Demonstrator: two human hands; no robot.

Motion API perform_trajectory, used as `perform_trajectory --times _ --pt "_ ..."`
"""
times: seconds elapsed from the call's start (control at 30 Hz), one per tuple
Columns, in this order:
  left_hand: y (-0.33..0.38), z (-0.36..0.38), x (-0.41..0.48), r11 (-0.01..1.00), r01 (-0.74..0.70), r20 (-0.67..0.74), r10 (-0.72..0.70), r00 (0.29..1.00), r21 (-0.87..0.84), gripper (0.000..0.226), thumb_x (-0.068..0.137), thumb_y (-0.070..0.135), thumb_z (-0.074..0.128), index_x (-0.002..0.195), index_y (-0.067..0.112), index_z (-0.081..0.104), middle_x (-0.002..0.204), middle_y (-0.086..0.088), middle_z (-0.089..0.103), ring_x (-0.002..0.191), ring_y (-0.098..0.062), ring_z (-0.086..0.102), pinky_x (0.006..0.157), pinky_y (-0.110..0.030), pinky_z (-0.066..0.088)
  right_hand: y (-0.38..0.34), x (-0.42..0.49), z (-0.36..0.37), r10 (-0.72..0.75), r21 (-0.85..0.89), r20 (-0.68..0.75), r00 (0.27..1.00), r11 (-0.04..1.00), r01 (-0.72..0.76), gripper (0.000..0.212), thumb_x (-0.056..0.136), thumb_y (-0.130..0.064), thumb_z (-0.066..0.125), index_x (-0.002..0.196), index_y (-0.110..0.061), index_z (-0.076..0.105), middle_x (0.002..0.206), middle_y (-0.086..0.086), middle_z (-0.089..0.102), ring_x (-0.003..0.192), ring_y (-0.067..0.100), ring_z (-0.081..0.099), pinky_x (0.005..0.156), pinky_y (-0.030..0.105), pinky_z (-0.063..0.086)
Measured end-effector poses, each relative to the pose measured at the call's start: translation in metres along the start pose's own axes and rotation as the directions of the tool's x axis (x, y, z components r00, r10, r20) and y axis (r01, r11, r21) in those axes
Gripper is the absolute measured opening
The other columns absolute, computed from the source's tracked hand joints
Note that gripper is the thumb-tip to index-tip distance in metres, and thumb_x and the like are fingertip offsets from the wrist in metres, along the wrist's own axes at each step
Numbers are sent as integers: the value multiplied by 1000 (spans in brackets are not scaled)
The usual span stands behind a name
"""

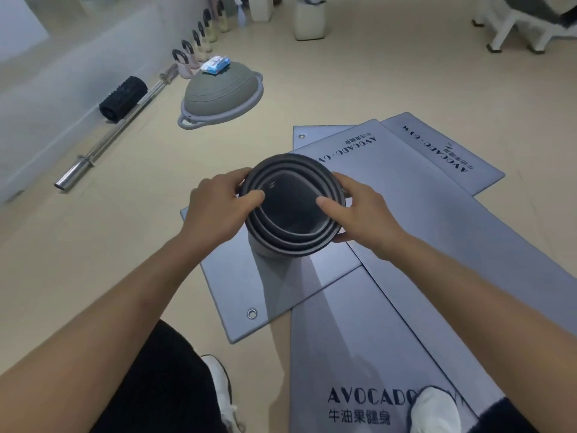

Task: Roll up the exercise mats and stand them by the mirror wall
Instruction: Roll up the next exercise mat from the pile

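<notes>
Beige gym floor [93,260] runs to the mirror wall [62,73] on my left. One rolled mat [292,207] stands upright on the flat mats [437,229], my left hand [215,210] and right hand [362,217] both gripping its rim; the rest lie unrolled, none at the wall yet.

Soft, even indoor light; a faint shadow falls below the gripped rolled mat [290,242] onto a flat mat [231,285]. Edges far from the grip bend and blur

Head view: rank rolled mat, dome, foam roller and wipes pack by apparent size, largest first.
1. rolled mat, but nearness inflates it; unsure against dome
2. dome
3. foam roller
4. wipes pack
</notes>
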State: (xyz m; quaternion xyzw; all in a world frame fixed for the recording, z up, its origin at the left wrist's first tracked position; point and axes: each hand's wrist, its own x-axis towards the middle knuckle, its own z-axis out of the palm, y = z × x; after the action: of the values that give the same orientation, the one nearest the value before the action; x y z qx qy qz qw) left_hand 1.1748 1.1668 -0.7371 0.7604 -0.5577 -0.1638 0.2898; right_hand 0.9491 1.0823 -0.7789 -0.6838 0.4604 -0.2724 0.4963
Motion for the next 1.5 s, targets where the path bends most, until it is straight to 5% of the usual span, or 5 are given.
perform_trajectory --times 0.43,0.8,0.9,1.33,1.5 --pt "36 -101 27 910 340 235 -286 929 -237 34 78 36 60 110 38 72 85 7 76 84 -24 71 82 -50 59 -144 41 -25 222 69 197 955 968 -240 43 93 -11 71 109 -50 70 103 5 74 88 25 75 57 47 64" --pt "74 -303 -82 520 663 345 -582 736 -539 55 81 6 79 101 57 70 100 19 78 106 -2 72 85 -38 62 -386 -15 9 408 -208 479 778 913 -351 44 94 -10 69 108 -52 68 104 2 75 81 25 75 56 46 64" --pt "55 -356 -112 445 688 360 -618 699 -573 54 80 8 81 110 52 70 107 19 77 110 -2 70 96 -44 59 -440 -27 49 429 -269 517 741 903 -336 40 94 -10 69 106 -48 70 100 1 75 78 27 75 55 46 63" --pt "-43 -519 -191 114 585 187 -884 428 -803 58 69 1 87 107 43 75 109 12 78 114 -8 69 86 -40 63 -572 -25 257 346 -343 706 618 930 -129 54 94 -5 67 95 -59 70 93 -11 76 85 21 75 66 52 64" --pt "-82 -565 -190 82 531 108 -942 318 -844 63 60 14 87 120 29 76 113 11 77 112 -10 71 95 -44 60 -606 2 333 286 -320 783 553 947 -38 44 91 -8 68 112 -46 72 98 -13 76 92 20 75 70 48 65"
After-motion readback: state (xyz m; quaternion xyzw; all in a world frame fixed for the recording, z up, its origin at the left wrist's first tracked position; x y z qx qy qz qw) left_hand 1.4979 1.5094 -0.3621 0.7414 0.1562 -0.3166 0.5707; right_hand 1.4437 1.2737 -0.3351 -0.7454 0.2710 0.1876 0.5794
